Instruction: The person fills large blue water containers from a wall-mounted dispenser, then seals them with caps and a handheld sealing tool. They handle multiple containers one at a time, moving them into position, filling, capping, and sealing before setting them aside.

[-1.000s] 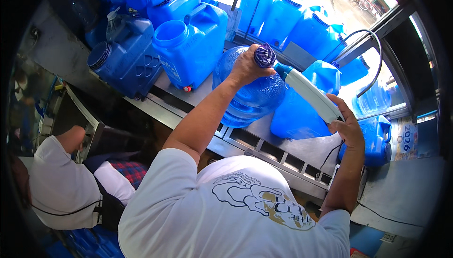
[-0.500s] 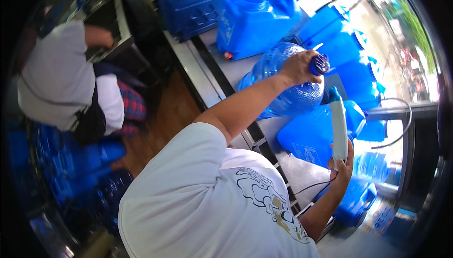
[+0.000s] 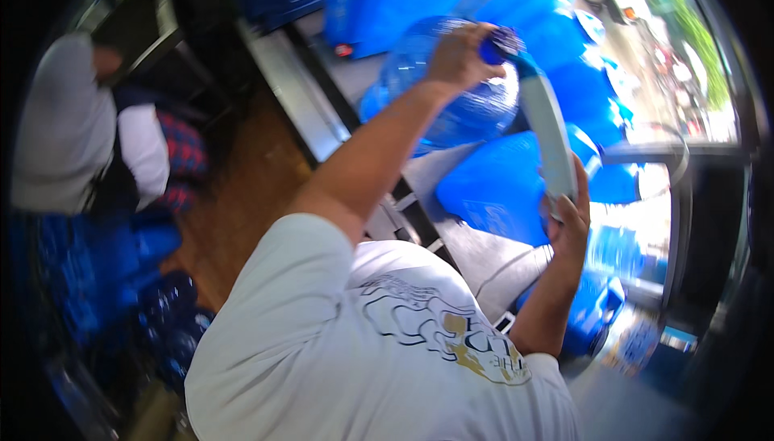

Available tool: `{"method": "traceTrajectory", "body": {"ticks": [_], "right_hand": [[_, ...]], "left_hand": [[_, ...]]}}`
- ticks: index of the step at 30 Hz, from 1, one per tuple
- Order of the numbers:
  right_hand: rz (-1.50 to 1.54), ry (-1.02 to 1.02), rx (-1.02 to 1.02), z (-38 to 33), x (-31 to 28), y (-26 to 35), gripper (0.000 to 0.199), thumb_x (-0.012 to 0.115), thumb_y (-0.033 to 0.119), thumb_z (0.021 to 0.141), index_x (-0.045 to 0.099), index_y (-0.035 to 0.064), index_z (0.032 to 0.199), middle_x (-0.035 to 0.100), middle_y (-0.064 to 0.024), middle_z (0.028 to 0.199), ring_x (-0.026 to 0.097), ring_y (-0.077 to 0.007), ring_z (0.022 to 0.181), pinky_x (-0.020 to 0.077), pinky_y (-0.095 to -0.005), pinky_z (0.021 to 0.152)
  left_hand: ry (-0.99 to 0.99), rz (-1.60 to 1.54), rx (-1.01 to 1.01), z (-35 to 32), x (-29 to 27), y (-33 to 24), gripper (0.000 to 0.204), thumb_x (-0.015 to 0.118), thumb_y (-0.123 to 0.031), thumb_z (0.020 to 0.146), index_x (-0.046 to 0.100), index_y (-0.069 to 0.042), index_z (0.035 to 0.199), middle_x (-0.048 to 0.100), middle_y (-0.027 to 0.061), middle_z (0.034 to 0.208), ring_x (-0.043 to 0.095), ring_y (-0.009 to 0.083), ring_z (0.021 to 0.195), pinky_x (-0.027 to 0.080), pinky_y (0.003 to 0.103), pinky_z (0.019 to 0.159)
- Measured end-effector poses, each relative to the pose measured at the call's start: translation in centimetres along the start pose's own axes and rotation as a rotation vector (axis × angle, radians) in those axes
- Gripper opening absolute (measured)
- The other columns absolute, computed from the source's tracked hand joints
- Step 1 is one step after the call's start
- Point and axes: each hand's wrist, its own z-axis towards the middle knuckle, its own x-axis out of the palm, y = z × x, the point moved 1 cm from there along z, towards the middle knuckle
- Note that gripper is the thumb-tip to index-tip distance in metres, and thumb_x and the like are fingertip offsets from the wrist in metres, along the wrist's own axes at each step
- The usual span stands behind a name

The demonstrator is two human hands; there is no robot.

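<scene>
A large clear-blue round water bottle (image 3: 476, 114) lies tilted on the metal counter, its dark blue capped neck (image 3: 501, 44) turned up and to the right. My left hand (image 3: 459, 58) is closed around the bottle just below the cap. In my right hand (image 3: 569, 215) is a long white handheld tool (image 3: 550, 126) with a blue-green tip and a thin cord. The tip meets or nearly meets the cap; blur hides whether they touch. My right fingers wrap the tool's lower end.
Blue square water jugs (image 3: 395, 6) line the far side, and another jug (image 3: 492, 187) lies nearer, under the tool. At left, a person in a grey shirt (image 3: 64, 135) stands by more blue containers (image 3: 105, 272). A window frame (image 3: 669, 155) bounds the right.
The white tool has moved up and left, bringing its tip to the bottle's cap. The whole view has shifted, so the surroundings appear further left and higher.
</scene>
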Motion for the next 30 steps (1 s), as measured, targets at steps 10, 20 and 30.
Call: {"method": "traceTrajectory", "body": {"ticks": [10, 20, 30], "right_hand": [[-0.055, 0.056, 0.058, -1.6, -1.7, -0.2, 0.076, 0.081, 0.03, 0.082, 0.044, 0.0144, 0.146, 0.061, -0.0065, 0.106, 0.055, -0.0101, 0.084, 0.0474, -0.0249, 0.066], [-0.085, -0.038, 0.14, -2.2, 1.3, -2.6, 0.073, 0.075, 0.024, 0.086, 0.041, 0.0114, 0.149, 0.061, -0.0095, 0.103, 0.055, -0.0102, 0.077, 0.0467, -0.025, 0.063], [-0.1, -0.174, 0.062, -2.3, 5.4, -0.6, 0.072, 0.071, 0.012, 0.085, 0.039, 0.0082, 0.149, 0.061, -0.0083, 0.101, 0.057, -0.0101, 0.076, 0.047, -0.0242, 0.064]], "left_hand": [[0.483, -0.43, -0.099, 1.1, -1.6, 1.3, 0.067, 0.087, -0.014, 0.078, 0.055, -0.002, 0.136, 0.064, 0.0115, 0.127, 0.062, 0.019, 0.114, 0.05, 0.034, 0.101], [0.679, -0.626, -0.108, 2.0, -4.0, 5.2, 0.067, 0.064, -0.011, 0.095, 0.031, -0.005, 0.153, 0.059, 0.0169, 0.136, 0.058, 0.0231, 0.124, 0.041, 0.036, 0.109], [0.643, -0.492, -0.156, 2.3, -5.0, 4.3, 0.066, 0.062, -0.006, 0.089, 0.039, -0.009, 0.15, 0.065, 0.0167, 0.128, 0.062, 0.0234, 0.121, 0.046, 0.037, 0.106]]}}
